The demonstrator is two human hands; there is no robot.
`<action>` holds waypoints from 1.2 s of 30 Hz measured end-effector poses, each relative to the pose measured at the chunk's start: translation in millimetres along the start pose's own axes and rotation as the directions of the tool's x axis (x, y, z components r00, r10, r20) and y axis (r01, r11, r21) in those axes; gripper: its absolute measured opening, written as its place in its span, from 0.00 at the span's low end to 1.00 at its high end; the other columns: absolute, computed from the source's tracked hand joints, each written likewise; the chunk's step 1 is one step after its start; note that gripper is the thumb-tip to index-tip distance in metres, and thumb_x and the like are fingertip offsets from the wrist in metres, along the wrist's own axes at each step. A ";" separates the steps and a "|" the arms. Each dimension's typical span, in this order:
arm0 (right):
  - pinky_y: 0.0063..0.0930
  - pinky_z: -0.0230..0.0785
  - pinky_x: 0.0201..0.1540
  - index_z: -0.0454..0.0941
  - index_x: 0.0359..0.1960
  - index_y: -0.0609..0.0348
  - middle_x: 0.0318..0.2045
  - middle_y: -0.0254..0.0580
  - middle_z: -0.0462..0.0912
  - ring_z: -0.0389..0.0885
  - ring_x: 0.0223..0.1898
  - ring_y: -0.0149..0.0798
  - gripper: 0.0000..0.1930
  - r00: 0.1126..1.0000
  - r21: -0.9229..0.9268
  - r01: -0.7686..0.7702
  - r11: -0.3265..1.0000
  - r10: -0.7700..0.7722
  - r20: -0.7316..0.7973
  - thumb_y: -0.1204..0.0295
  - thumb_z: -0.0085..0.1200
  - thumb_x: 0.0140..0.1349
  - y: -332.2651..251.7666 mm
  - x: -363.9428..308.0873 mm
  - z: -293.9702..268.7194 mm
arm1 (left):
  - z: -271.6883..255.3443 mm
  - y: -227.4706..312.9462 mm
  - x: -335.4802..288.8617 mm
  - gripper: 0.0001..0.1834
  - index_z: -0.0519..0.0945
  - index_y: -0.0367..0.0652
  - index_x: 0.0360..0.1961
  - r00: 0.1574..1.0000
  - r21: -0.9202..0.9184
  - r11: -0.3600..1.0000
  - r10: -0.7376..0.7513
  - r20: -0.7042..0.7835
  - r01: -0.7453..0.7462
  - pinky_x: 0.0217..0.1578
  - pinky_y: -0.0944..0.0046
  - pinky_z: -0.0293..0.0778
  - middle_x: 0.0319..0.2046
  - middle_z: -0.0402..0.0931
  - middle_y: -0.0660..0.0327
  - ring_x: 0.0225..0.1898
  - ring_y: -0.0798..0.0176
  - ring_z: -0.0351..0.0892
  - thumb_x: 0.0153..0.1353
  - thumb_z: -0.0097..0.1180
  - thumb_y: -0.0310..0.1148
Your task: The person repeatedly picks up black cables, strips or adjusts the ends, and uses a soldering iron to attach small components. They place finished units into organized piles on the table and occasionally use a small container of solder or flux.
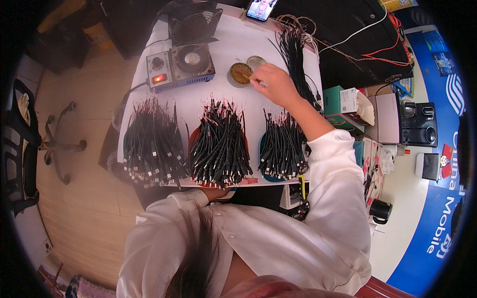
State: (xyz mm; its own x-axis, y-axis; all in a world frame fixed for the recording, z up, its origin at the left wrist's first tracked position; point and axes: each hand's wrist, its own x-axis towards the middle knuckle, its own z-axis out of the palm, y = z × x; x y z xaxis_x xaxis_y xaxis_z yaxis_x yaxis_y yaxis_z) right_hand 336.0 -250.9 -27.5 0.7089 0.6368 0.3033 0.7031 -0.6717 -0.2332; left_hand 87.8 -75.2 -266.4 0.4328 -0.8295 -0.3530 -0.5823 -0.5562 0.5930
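My right hand (272,85) reaches across the white table to a small round tin (231,79) of brown, grainy-looking paste. Its fingers are pinched together at the tin's right rim, and whatever they hold is too small to make out. A round lid (256,62) lies just behind the tin. At the table's front edge, only a little of my left hand (214,193) shows below the middle bundle of black USB cables (218,141); its fingers are hidden. That bundle rests on a red tray, with reddish bare wire ends pointing away from me.
More cable bundles lie at left (151,144) and right (283,146). Behind them are a heating unit (191,59) with a lit red switch and a black fan (194,25). Long black cables (293,54), a phone (261,9) and a green box (340,107) are farther right.
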 end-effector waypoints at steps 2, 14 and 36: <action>0.32 0.71 0.35 0.77 0.27 0.60 0.26 0.40 0.78 0.77 0.31 0.44 0.04 0.995 0.018 0.043 0.999 -0.044 0.087 0.76 0.60 0.50 -4.1 -6.4 -5.2 | 0.2 0.3 0.0 0.14 0.80 0.38 0.42 1.000 -0.001 1.000 0.000 0.000 0.000 0.46 0.50 0.73 0.40 0.79 0.45 0.43 0.43 0.79 0.56 0.49 0.31; 0.34 0.70 0.36 0.74 0.24 0.56 0.24 0.37 0.74 0.76 0.32 0.41 0.04 0.996 -0.234 0.032 0.972 -0.051 -0.076 0.73 0.58 0.49 12.7 -10.5 -14.6 | 1.1 1.6 1.4 0.14 0.79 0.38 0.42 1.000 0.009 1.000 0.016 0.012 -0.016 0.45 0.50 0.72 0.39 0.79 0.45 0.43 0.43 0.78 0.57 0.50 0.32; 0.34 0.71 0.36 0.76 0.23 0.58 0.24 0.39 0.76 0.77 0.31 0.43 0.04 0.997 -0.203 0.066 0.977 -0.056 0.055 0.75 0.59 0.47 -9.2 -15.8 -14.3 | -0.2 9.0 -1.3 0.14 0.79 0.39 0.42 0.999 0.000 0.999 0.037 0.002 -0.037 0.45 0.50 0.72 0.38 0.78 0.45 0.42 0.43 0.78 0.57 0.50 0.32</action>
State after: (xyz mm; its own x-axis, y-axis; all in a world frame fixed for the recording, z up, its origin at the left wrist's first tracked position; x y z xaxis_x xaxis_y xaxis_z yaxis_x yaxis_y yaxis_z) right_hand 317.5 -260.2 -17.0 0.6705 0.6931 0.2647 0.7224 -0.6912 -0.0201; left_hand 82.2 -79.1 -260.5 0.4094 -0.8497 -0.3324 -0.5978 -0.5250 0.6058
